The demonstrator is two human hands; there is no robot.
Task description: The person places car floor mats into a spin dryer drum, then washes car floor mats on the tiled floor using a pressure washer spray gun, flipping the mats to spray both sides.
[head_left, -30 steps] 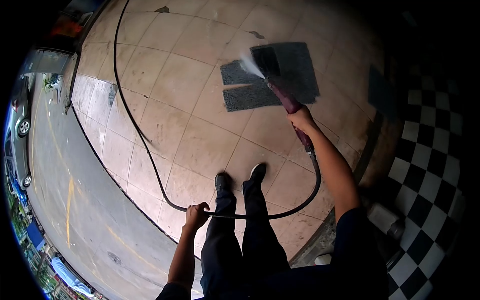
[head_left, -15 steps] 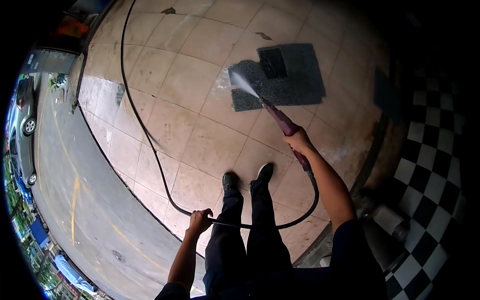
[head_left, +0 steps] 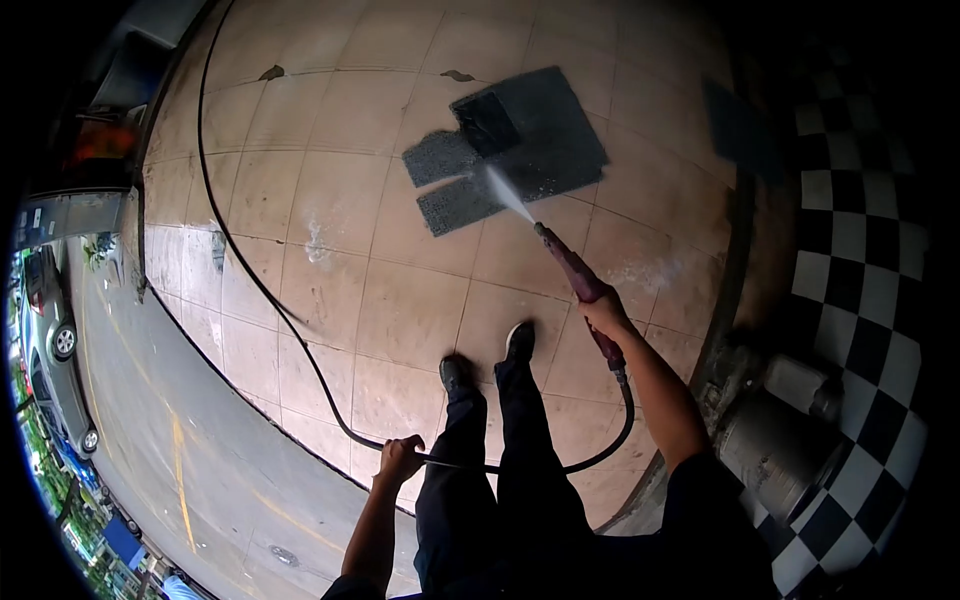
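My right hand (head_left: 606, 310) is wrapped round a maroon pressure washer gun (head_left: 572, 268), whose nozzle points up and to the left. A white water jet (head_left: 508, 192) sprays from it onto a dark grey mat (head_left: 565, 135) lying on the tiles. On the mat sits a smaller black rectangular piece (head_left: 487, 124). A pale strip of tile shows at the mat's left part. My left hand (head_left: 402, 458) is closed around the black hose (head_left: 340, 410), which loops across my legs to the gun's rear end.
Beige floor tiles (head_left: 330, 190) surround my shoes (head_left: 457, 374). At the left, a dark edge separates them from a grey road with parked cars (head_left: 62, 350). On the right are a metal cylinder (head_left: 780, 450), a black-and-white checkered surface (head_left: 850, 290) and another dark mat (head_left: 738, 125).
The jet has moved rightward along the mat, away from its left edge. My view has turned, so the mat appears more tilted and farther left. Both hands keep their grips.
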